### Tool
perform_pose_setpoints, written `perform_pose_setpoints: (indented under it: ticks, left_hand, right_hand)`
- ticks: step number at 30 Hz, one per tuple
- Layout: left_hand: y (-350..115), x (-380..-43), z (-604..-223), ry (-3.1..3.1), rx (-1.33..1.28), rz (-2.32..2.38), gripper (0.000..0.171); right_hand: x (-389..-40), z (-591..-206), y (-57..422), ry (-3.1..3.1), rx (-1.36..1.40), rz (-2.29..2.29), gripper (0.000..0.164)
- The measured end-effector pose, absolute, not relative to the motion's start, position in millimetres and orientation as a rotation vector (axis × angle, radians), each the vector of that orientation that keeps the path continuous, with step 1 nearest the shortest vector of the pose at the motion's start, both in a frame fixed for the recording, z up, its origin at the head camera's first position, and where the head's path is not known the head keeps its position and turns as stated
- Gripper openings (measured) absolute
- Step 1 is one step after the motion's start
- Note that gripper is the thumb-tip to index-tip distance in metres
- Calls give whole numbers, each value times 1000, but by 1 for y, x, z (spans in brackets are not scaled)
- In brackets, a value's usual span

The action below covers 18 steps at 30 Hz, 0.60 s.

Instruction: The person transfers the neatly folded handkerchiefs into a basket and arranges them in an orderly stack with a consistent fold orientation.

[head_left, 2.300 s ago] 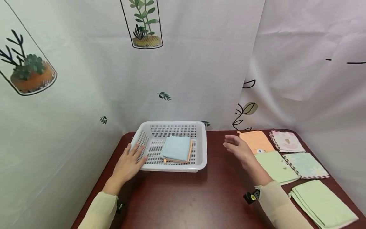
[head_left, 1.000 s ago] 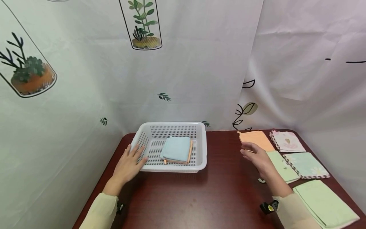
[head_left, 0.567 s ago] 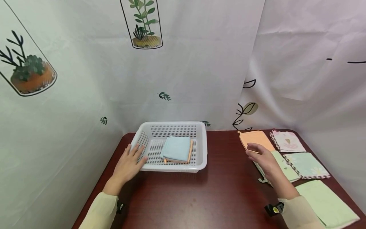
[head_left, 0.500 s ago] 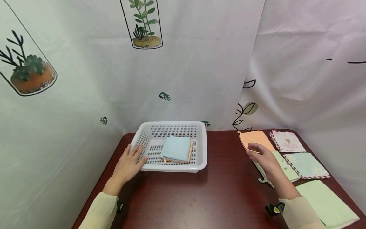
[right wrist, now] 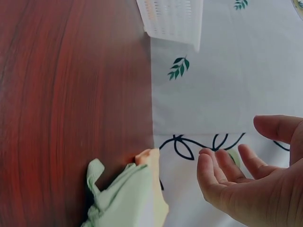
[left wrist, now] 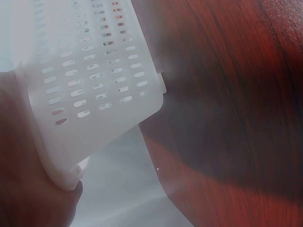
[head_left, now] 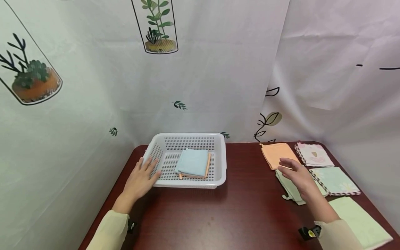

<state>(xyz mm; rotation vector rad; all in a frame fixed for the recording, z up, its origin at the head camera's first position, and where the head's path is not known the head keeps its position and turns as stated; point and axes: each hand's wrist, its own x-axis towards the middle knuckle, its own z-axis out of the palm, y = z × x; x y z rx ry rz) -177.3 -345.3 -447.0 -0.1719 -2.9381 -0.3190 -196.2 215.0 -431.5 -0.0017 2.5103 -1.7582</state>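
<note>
My left hand (head_left: 139, 182) rests on the left rim of a white plastic basket (head_left: 220, 163), fingers spread. In the left wrist view the hand (left wrist: 28, 175) shows dark at the rim beside the slotted wall. Inside the basket a folded light blue towel (head_left: 192, 161) lies on an orange one (head_left: 208, 167). My right hand (head_left: 297, 175) hovers with loosely bent fingers and nothing in them, overlapping a folded green towel (head_left: 289, 189) in the head view. Just beyond it lies an orange towel (head_left: 276, 152). The right wrist view shows the fingers apart from the green towel (right wrist: 123, 194).
Farther right on the dark red table (head_left: 203, 218) lie a pinkish-white towel (head_left: 314, 154) and a mint towel (head_left: 335, 177), both with checkered edging. A larger light green folded towel (head_left: 359, 218) lies near the front right. A patterned white curtain (head_left: 218, 80) hangs behind the table.
My right hand has moved rightward, from beside the orange towel to over the green towel, nearer me. My left hand, the basket and the towels have stayed put.
</note>
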Motion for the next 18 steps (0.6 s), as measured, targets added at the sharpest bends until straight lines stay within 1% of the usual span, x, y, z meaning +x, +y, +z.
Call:
perform_pose_setpoints:
  ticks: [18]
  left_hand:
    - [-345, -176, -445, -2936, -184, -314, 66]
  right_hand:
    - [-184, -431, 238, 2560, 84, -1663, 72]
